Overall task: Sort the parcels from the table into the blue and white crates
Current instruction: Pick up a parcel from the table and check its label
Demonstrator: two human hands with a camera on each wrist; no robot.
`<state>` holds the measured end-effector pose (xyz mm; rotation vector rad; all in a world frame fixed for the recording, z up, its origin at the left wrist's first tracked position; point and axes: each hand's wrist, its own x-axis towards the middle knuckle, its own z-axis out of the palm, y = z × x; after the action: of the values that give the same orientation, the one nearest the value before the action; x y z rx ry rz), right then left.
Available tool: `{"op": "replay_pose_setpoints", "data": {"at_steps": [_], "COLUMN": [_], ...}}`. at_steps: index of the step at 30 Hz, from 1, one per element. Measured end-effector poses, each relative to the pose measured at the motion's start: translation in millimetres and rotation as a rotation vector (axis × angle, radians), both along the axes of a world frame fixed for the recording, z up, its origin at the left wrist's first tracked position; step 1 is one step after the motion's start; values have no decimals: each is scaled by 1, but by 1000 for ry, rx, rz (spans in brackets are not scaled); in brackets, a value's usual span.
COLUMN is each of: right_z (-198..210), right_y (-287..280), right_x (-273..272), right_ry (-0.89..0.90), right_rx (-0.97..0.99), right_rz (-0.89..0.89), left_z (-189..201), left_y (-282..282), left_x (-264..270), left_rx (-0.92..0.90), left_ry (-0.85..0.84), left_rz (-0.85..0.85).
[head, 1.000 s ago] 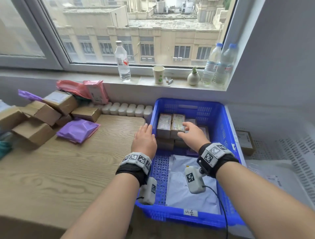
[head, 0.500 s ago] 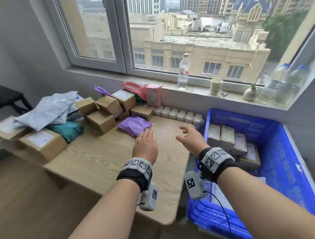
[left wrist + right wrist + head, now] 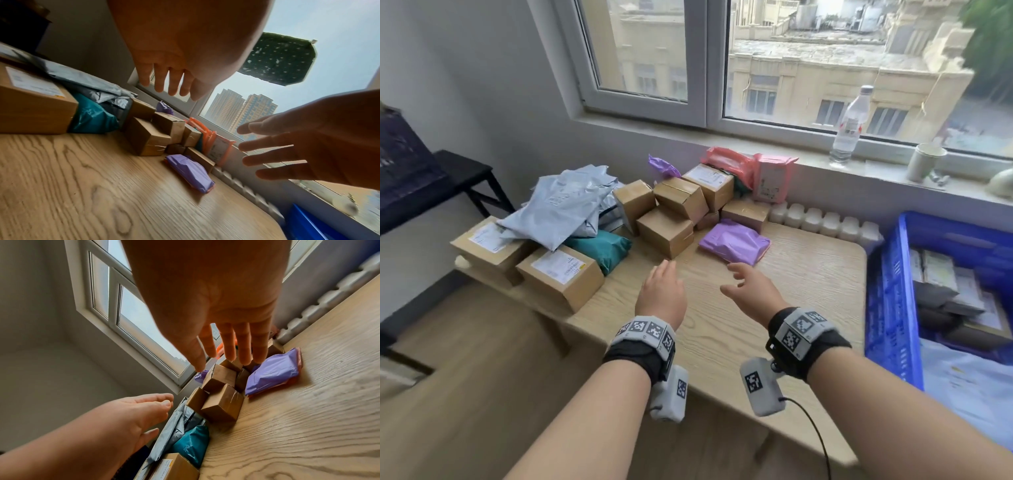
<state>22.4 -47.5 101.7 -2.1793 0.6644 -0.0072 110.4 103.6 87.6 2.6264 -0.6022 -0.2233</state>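
Wood-grain table point(image 3: 808, 274) carries the unsorted parcels, stacked along its far edge and left end. Both hands hover over bare wood near the middle, holding nothing: left hand point(image 3: 662, 294) flat with fingers straight, right hand point(image 3: 751, 294) with fingers spread. Step looks like a reach for the next parcel. Nearest candidates: purple mailer point(image 3: 734, 241) just beyond the right hand, small cardboard box point(image 3: 666, 233) just beyond the left. Next move calls for closing on one and lifting it clear of its neighbours. Blue crate point(image 3: 890, 308) sits off the table's right edge, partly filled; free path across the near bare wood. White crate not in view.
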Motion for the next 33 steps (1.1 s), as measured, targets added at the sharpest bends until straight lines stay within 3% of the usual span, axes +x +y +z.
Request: {"op": "replay_pose_setpoints", "data": {"at_steps": [18, 33], "right_z": [-34, -49], "right_y": [-32, -66], "right_x": [175, 300], "right_ry": [40, 2], "right_rx": [35, 132], "right_rz": [0, -353], "left_z": [-20, -28], "left_y": [-21, -100], "left_x": [158, 361], "left_rx": [-19, 102], "left_ry": [121, 32], "left_rz": [118, -170]}}
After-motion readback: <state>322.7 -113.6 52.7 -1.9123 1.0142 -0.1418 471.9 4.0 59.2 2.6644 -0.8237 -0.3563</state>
